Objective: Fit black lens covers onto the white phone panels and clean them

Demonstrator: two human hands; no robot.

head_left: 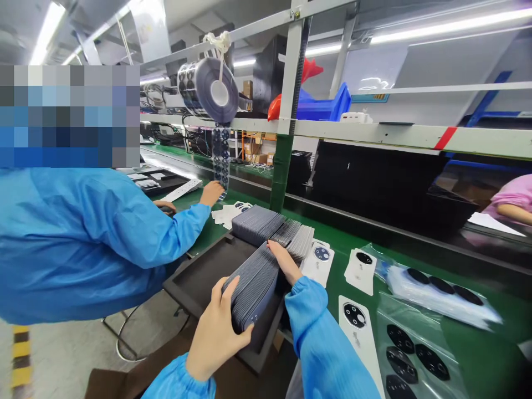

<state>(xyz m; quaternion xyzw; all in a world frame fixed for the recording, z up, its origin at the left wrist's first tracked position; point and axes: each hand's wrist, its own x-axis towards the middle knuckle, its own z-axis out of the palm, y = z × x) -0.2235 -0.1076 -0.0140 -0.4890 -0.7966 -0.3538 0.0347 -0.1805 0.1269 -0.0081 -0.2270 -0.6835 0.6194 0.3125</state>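
A long row of thin grey-blue phone back covers stands on edge in a black tray. My left hand is closed around the near end of the row, thumb on its front cover. My right hand lies with fingers flat on top of the row near its middle. Both arms wear blue sleeves.
A co-worker in a blue coat sits to the left, one hand near a strip hanging from a sticker roll. White covers with black camera rings and plastic bags lie on the green bench. A metal post stands behind.
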